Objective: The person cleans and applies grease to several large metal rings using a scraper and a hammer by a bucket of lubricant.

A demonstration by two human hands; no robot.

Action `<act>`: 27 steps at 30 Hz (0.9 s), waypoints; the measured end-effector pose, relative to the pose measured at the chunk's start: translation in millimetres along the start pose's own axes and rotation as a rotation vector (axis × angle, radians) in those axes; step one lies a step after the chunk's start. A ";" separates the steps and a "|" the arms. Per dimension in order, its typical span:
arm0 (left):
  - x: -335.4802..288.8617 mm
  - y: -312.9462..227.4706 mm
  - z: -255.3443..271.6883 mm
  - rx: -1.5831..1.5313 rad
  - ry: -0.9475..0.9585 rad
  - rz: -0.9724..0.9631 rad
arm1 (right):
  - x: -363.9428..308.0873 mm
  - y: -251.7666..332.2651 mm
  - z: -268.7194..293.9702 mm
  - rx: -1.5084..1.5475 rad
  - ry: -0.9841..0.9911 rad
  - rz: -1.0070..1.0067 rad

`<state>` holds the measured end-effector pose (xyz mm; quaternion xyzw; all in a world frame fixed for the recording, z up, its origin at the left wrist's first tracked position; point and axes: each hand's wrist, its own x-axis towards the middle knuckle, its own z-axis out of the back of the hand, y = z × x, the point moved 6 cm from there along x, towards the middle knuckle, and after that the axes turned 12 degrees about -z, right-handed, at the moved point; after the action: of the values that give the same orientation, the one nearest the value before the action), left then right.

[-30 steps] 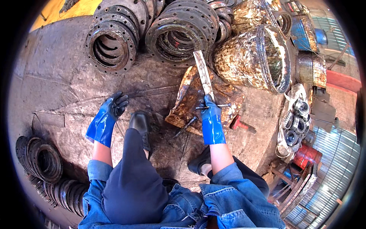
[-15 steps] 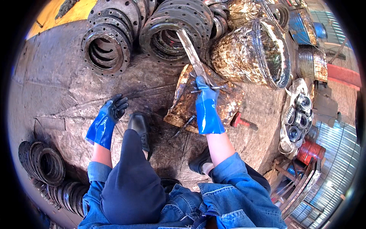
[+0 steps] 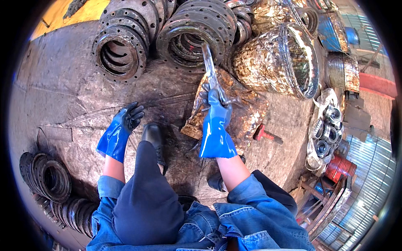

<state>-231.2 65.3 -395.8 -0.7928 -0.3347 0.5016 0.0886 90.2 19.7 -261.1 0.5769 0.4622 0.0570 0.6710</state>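
Blue rubber gloves with dark, grimy fingers cover both of my hands. My right hand (image 3: 216, 108) is closed round a long flat metal strip (image 3: 210, 65), smeared and shiny. Its far end points toward a stack of dark drilled flange rings (image 3: 169, 46). Just right of the fingers shows a dark bolt-like piece (image 3: 233, 101); whether it is gripped too, I cannot tell. Below this hand lies a rusty, stained square plate (image 3: 247, 115). Beside my left shoe, my left hand (image 3: 127, 118) hovers with its fingers stretched out, holding nothing.
A second flange stack (image 3: 140, 56) stands at the far left. A big greasy cylinder (image 3: 272, 58) lies at the far right. Near the plate is a red-handled tool (image 3: 268, 134). Bearing-like parts sit in a white sack (image 3: 314, 157) at right. More rings (image 3: 58, 180) lean at the left.
My right hand has shifted left and a little nearer to me, with the metal strip tilting more upright. The left hand hardly moves.
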 end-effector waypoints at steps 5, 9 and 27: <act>5.2 3.4 5.0 -0.040 0.025 0.005 | -7.3 29.5 -48.3 -0.173 0.034 0.174; 9.5 8.2 13.5 -0.054 0.030 0.018 | 0.8 27.3 -72.8 -0.556 0.024 0.290; 7.5 5.6 10.7 -0.092 -0.003 0.012 | -25.0 41.6 2.1 -1.229 -0.259 0.543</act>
<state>-235.8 63.6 -409.1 -0.7975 -0.3527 0.4871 0.0483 96.4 16.6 -213.1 0.1887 0.1009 0.4059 0.8885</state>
